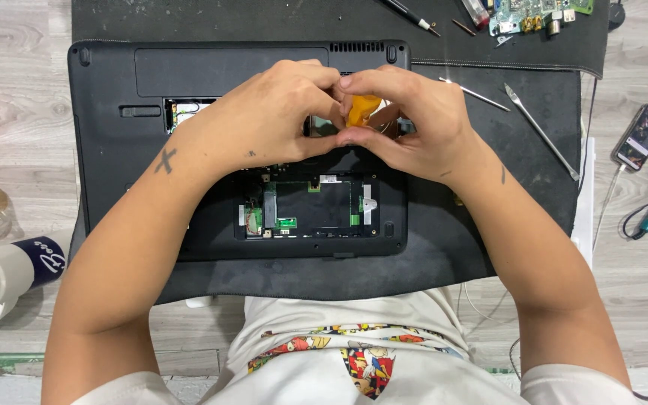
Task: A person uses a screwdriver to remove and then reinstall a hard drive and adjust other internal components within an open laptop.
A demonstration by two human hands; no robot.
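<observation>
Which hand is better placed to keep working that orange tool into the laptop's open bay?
Probably the right hand: its fingers wrap the orange tool over the laptop, while the left hand only pinches beside it.

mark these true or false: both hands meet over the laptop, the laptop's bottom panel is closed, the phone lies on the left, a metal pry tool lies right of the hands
1. The left hand and right hand meet over the laptop: true; an orange piece shows between the fingers.
2. The laptop's bottom panel is closed: false; an open bay shows its boards.
3. The phone lies on the left: false; it lies on the right.
4. A metal pry tool lies right of the hands: true.
</observation>
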